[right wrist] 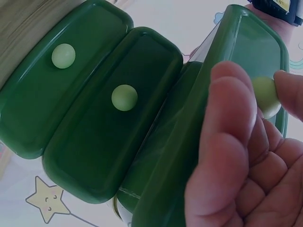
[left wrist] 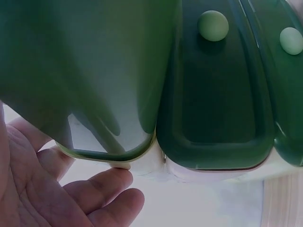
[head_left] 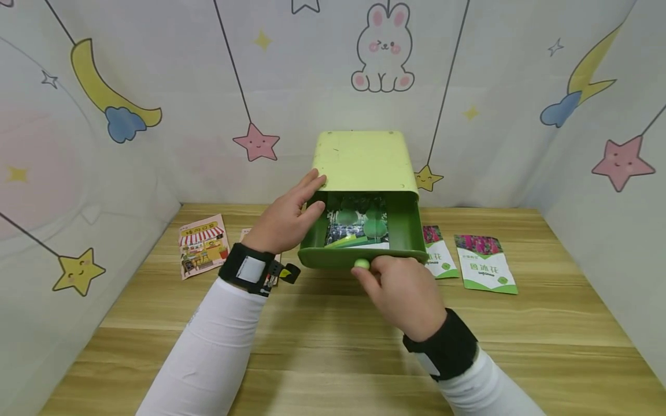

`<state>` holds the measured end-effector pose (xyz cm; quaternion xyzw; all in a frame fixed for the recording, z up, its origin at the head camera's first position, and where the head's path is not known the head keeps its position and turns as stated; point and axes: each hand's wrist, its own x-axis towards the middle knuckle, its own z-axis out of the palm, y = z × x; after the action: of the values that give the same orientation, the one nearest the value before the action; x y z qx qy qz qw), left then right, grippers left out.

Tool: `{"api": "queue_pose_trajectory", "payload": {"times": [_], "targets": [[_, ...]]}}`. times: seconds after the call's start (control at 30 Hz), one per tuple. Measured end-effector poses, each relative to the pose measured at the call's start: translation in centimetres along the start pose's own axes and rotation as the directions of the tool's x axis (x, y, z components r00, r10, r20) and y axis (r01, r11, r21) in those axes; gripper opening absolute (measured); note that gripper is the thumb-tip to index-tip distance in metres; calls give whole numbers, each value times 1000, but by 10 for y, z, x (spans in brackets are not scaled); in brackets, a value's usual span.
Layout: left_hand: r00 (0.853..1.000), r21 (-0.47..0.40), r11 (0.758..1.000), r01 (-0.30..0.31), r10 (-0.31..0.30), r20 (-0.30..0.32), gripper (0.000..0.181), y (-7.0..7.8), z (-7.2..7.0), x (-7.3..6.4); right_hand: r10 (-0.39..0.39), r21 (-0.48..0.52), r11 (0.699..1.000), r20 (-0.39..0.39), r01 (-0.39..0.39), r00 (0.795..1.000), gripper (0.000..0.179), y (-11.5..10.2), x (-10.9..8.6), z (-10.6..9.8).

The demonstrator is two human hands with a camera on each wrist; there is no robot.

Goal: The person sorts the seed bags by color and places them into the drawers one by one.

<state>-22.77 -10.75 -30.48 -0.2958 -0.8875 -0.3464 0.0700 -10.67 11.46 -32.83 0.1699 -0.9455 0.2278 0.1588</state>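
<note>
A small cabinet with a pale yellow shell (head_left: pixel 364 162) stands at the back of the table, its green top drawer (head_left: pixel 406 222) pulled out. Inside the drawer lies a printed packet (head_left: pixel 358 225) with green and dark patches. My right hand (head_left: pixel 408 294) pinches the round light-green knob (head_left: pixel 362 264) between thumb and fingers. With fingers spread, my left hand (head_left: pixel 281 222) rests against the shell's front left corner; its fingertips touch the shell's side in the left wrist view. Below, the middle drawer (right wrist: pixel 113 137) and bottom drawer (right wrist: pixel 33 104) are closed, each with its own knob.
Two white-and-green packets with pink flowers, one in front (head_left: pixel 486 263) and one partly behind the drawer (head_left: pixel 442 254), lie on the right. A pink packet (head_left: pixel 204 245) lies at left, another (head_left: pixel 244 232) mostly hidden by my left wrist. A patterned cloth (head_left: pixel 322 86) hangs behind.
</note>
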Motion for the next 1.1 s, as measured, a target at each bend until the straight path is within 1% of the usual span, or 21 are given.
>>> {"api": "queue_pose_trajectory", "payload": {"times": [0.2, 0.47, 0.7, 0.9, 1.1], "targets": [[1000, -7, 1000, -3, 3, -3, 51, 0, 0, -1, -11, 4, 1000, -37, 11, 999, 38, 3, 1, 3], [999, -10, 999, -32, 32, -6, 51, 0, 0, -2, -12, 25, 1000, -79, 14, 997, 36, 6, 3, 8], [999, -12, 999, -40, 40, -12, 49, -2, 0, -1, 1, 41, 999, -115, 3, 993, 35, 10, 6, 14], [999, -20, 999, -46, 46, -14, 50, -1, 0, -1, -17, 53, 998, -158, 26, 987, 35, 12, 8, 16], [999, -18, 999, -50, 49, -18, 48, -2, 0, -1, -2, 70, 997, -153, 13, 988, 34, 12, 10, 17]]}}
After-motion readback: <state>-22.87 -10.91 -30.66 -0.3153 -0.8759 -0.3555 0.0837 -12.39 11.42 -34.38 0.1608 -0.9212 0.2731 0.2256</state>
